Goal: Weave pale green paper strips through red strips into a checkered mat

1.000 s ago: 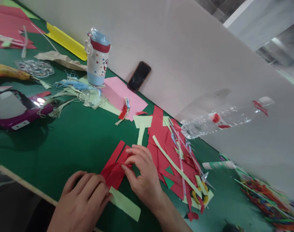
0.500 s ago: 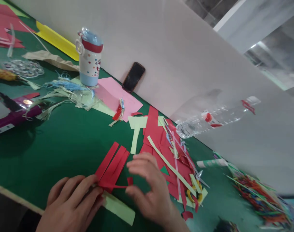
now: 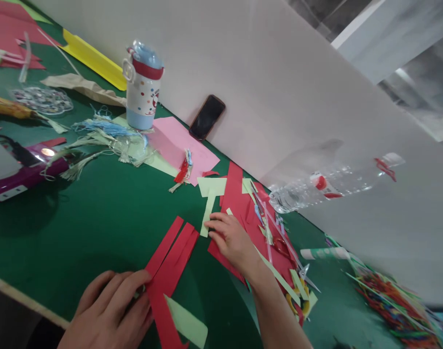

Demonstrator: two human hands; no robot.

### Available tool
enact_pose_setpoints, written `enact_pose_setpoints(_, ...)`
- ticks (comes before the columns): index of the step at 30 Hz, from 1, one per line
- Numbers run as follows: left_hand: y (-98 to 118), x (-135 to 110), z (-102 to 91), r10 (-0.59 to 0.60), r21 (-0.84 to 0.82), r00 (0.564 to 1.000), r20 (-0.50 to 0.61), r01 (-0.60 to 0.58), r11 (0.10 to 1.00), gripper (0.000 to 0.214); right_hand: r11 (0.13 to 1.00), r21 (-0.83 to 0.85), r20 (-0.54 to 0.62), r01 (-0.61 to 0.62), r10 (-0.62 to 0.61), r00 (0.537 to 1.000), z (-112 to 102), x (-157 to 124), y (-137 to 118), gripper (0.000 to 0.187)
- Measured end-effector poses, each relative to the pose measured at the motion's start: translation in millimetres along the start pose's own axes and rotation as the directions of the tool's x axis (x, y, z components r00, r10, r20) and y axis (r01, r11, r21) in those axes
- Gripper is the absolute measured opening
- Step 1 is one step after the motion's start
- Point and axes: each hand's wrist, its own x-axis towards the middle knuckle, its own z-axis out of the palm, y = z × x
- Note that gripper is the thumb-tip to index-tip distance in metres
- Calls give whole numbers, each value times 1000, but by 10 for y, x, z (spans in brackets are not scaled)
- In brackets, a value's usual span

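Fingers bent, my left hand (image 3: 112,305) grips the edge of red paper strips (image 3: 170,257) at the lower middle. Several strips fan up and right from it, and one lies down towards the bottom edge. That strip partly overlaps a pale green paper piece (image 3: 188,322). My right hand (image 3: 230,237) is over the left side of a pile of red paper (image 3: 234,182). Its fingers are apart, with the tips beside a pale green strip (image 3: 208,215); whether they touch it I cannot tell. Nothing shows in that hand.
Yellow-handled scissors (image 3: 305,300) and red-handled ones (image 3: 281,246) lie around the pile. A plastic bottle (image 3: 330,186) and a phone (image 3: 207,117) are by the wall. Further left are a patterned cup (image 3: 143,92), tassels (image 3: 112,135) and a purple device (image 3: 48,167).
My right hand has left the red strips and moved up and right to the paper pile. One red strip now lies lower, across the pale green piece. The view has shifted slightly.
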Motion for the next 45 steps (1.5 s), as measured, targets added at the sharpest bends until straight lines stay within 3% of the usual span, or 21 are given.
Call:
enact_pose_setpoints(4,-4,-3,25,-24,-44,999,-33,22,999,29,999,-4,-25,40,-40,999,57,12,55,20)
enact_pose_setpoints(8,0,12,47,-40,-76,997,-59,36,996,28,999,-18,-27,44,-45,999,73,18,77,23)
enact_pose_setpoints(11,-2,25,57,-37,-83,995,-89,30,996,25,998,-55,50,43,-41,998,22,45,73,37)
enact_pose_setpoints(14,0,29,64,-38,-95,995,-94,30,995,24,997,-59,117,41,-34,993,-46,88,62,40)
enact_pose_setpoints(17,8,30,66,-39,-99,994,-98,29,995,23,999,-29,91,28,-26,996,-77,127,68,32)
enact_pose_setpoints(21,3,30,53,-27,-95,994,-103,17,995,22,1000,15,68,13,-14,998,-73,162,107,6)
enact_pose_setpoints(26,-19,31,47,11,-69,996,-93,-18,997,23,1000,23,-27,-16,17,999,-162,233,58,9)
enact_pose_setpoints(30,18,32,81,-66,-129,989,-133,49,990,29,990,26,-132,141,-136,982,-211,352,-226,9)
enact_pose_setpoints(33,49,31,101,-114,-170,980,-165,86,982,36,961,-3,-21,277,-277,961,-132,436,-517,15)
enact_pose_setpoints(37,35,38,86,-87,-154,984,-153,64,986,38,918,-44,154,394,-383,911,57,502,-787,22)
enact_pose_setpoints(40,5,45,63,-25,-88,990,-138,12,996,30,910,-29,205,414,-400,893,168,538,-844,14)
enact_pose_setpoints(43,-2,43,50,-3,-29,990,-142,-1,1000,17,907,-22,184,420,-410,894,229,564,-813,5)
enact_pose_setpoints(45,10,41,44,-34,-37,988,-151,29,999,15,902,-21,152,432,-424,893,248,566,-778,11)
